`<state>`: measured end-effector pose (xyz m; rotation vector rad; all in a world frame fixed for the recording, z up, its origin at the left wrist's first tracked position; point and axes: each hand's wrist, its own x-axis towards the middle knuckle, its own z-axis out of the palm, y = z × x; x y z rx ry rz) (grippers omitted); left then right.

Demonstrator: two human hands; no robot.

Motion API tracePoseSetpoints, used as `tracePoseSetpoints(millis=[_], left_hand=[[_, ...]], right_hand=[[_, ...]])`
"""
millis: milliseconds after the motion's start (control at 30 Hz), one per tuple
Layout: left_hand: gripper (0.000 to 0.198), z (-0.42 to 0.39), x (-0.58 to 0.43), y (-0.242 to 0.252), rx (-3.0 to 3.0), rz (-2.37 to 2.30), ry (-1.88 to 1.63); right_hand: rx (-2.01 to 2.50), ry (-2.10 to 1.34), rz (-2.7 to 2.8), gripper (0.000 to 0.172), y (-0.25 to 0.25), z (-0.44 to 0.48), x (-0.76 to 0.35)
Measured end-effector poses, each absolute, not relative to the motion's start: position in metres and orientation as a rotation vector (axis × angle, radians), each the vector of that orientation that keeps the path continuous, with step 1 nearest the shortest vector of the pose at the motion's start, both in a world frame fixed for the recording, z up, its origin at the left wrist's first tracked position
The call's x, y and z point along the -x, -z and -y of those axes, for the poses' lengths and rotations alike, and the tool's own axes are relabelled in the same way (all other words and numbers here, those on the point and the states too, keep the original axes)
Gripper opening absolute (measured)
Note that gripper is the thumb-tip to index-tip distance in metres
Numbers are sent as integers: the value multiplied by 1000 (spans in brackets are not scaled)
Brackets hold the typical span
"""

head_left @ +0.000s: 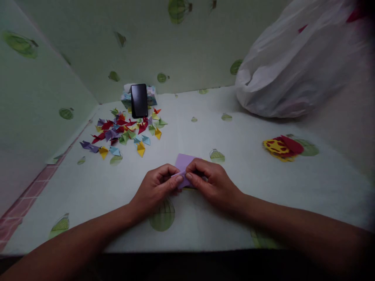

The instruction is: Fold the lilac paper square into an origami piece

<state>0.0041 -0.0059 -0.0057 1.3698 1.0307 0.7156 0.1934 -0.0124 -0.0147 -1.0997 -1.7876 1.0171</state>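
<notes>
Between my hands, near the front middle of the table, is a piece of purple origami paper [185, 160], partly folded. My left hand [159, 182] pinches its left side between thumb and fingers. From the right, my right hand [213, 181] grips it too, thumb and fingertips meeting close to my left thumb. Part of the paper is covered by my fingers. A thin yellow edge shows just beneath it; I cannot make out what it belongs to. Off to the left lies a loose pile of folded paper cranes [118, 130] in red, purple, yellow, green, blue and orange.
A black phone [139, 100] leans against a tissue box [152, 95] behind the cranes. At the back right stands a large white plastic bag [272, 78]. Yellow and red cut-out pieces [283, 148] lie on the right of the table [199, 230]. Walls bound the left and back.
</notes>
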Motion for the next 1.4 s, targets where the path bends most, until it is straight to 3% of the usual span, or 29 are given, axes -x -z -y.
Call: tracePoseSetpoints(millis=[400,767,933,1033,1400], left_hand=[[16,7,-3,7,-1516,-1095,-841],[16,9,-3,8,-1653,-1130,-885],[4,12,-3,12,-1741,-1145,-962],[12,13,-3,14,-1783,-1139,-1026],[8,12,-3,14,-1881,-1103,-1066]], right_hand=[[1025,-1024,1720,8,16,14,-191],[1015,-877,1776,12,17,14,-192],[972,-837,1775,15,17,14,-191],[962,-840,1765,15,18,14,-191],[935,-814,1778,16,19,15,-191]])
